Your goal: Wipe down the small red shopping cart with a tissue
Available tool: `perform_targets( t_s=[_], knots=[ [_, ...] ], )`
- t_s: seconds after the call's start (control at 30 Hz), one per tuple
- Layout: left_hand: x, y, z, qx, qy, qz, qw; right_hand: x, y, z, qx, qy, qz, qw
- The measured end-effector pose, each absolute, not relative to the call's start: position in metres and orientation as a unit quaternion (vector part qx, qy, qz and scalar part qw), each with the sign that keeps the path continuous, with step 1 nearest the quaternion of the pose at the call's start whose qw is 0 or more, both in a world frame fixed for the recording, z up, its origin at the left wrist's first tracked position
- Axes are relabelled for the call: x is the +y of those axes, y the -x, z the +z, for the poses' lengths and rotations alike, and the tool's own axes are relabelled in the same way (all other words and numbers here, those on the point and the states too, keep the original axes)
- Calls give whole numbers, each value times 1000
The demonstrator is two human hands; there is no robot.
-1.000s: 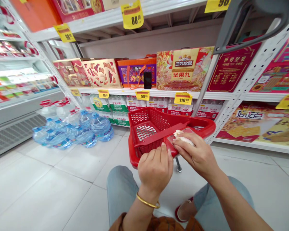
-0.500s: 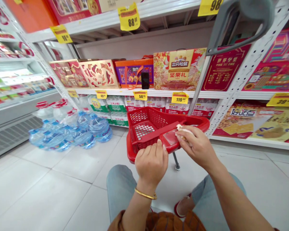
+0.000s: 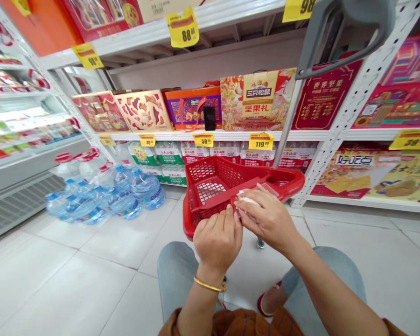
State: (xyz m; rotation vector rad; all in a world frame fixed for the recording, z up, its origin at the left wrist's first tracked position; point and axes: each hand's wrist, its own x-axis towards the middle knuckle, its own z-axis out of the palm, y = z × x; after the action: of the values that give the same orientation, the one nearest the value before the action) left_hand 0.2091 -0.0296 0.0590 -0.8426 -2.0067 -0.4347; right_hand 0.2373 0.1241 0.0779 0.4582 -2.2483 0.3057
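Note:
A red plastic shopping basket (image 3: 210, 186) stands on wheels on the floor in front of my knees. My left hand (image 3: 217, 239), with a gold bangle at the wrist, curls over the basket's near rim. My right hand (image 3: 266, 218) presses a crumpled white cloth (image 3: 247, 199) against the flat red rim at the basket's near right corner. The two hands touch at the fingertips. The basket's grey handle (image 3: 339, 32) rises at the upper right.
Shelves (image 3: 301, 135) with gift boxes, yellow price tags and packs of bottled water run behind the basket. Large water jugs (image 3: 126, 191) lie on the white tiled floor to the left. A chiller cabinet (image 3: 17, 154) stands at the far left.
My right hand slid the cloth along the rim from the right toward my left hand, until the hands met. The left hand stayed on the rim.

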Motion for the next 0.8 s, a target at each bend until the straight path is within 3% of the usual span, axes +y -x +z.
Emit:
perform_targets(
  t_s=[0.4, 0.67, 0.8],
  knots=[
    [-29, -209, 59, -813, 334, -152, 452, 144, -234, 76, -891, -151, 146, 403],
    [-27, -209, 56, -817, 323, -160, 451, 154, -235, 74, -880, -52, 113, 459],
    [-27, -211, 57, -818, 320, -166, 449, 127, -240, 78, -869, -94, 169, 455]
  ],
)
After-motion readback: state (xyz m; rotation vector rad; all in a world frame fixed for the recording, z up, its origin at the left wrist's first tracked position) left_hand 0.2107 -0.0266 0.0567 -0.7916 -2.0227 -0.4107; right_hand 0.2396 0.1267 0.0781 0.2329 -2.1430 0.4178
